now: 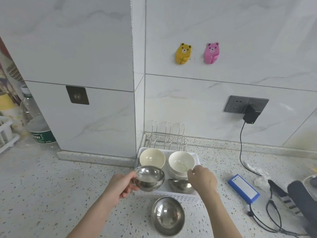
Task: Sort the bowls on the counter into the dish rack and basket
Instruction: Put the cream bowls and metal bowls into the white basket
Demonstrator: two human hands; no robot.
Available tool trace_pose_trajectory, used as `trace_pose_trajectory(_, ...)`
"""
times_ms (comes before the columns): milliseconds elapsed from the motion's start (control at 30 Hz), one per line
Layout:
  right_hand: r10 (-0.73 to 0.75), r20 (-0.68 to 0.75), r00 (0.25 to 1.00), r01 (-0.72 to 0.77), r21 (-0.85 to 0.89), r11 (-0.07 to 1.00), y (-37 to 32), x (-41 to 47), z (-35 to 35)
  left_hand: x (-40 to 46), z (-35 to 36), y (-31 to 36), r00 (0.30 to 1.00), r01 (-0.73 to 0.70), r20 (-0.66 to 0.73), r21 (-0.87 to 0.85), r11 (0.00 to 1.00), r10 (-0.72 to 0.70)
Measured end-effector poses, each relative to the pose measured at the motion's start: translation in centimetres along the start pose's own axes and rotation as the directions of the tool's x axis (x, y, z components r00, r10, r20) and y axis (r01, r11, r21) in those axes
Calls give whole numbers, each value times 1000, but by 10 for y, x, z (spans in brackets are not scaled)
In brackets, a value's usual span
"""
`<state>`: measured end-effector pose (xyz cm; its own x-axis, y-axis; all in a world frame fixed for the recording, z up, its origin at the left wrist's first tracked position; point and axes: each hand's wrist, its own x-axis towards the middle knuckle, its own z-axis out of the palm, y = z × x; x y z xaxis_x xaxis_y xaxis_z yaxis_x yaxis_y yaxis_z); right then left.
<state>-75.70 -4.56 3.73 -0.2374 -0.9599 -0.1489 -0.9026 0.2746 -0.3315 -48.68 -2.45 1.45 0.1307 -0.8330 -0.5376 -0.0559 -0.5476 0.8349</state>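
My left hand grips a steel bowl by its rim and holds it over the front left of the white basket. My right hand reaches over the basket with fingers pinched at the rim of a white bowl, which tops a short stack. A cream bowl sits in the basket's back left. Another steel bowl lies in the front right, partly under my right hand. A third steel bowl rests on the counter in front of the basket. The wire dish rack stands behind the basket.
A blue battery pack with cables lies right of the basket, beside a dark device. A charger hangs from the wall socket. A water bottle stands at the far left. Two bear hooks stick to the wall.
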Motion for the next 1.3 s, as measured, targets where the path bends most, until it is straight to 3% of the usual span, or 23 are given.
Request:
trace_pose_trajectory(67,-173,29,984,153,340,928,-4,-9,6,1,2,4,1000,3,14,23,1000,-3)
trace_pose_trajectory(133,-326,192,926,123,663,738,-11,-22,18,1,3,8,1000,0,13,55,999,0)
trace_pose_trajectory(233,-475,265,839,112,771,627,-15,-34,43,0,5,12,1000,8,21,76,997,-10)
trace_pose_trajectory(300,-477,246,844,91,811,578,-17,-38,54,0,4,11,999,22,33,76,997,-25)
trace_pose_trajectory(500,-288,189,939,24,797,603,-25,-41,59,5,0,13,995,75,56,157,985,-85)
trace_pose_trajectory(567,-261,182,948,3,815,579,-30,-37,55,8,3,19,991,109,53,210,972,-122)
trace_pose_trajectory(900,-204,153,967,44,687,725,-43,-18,51,33,15,29,993,118,-47,400,909,-109)
trace_pose_trajectory(1133,-183,128,975,63,625,778,-46,-12,61,37,27,20,989,-20,-122,424,906,79)
trace_pose_trajectory(1300,-146,119,982,46,602,797,-44,-15,67,38,26,10,955,-154,-143,516,843,261)
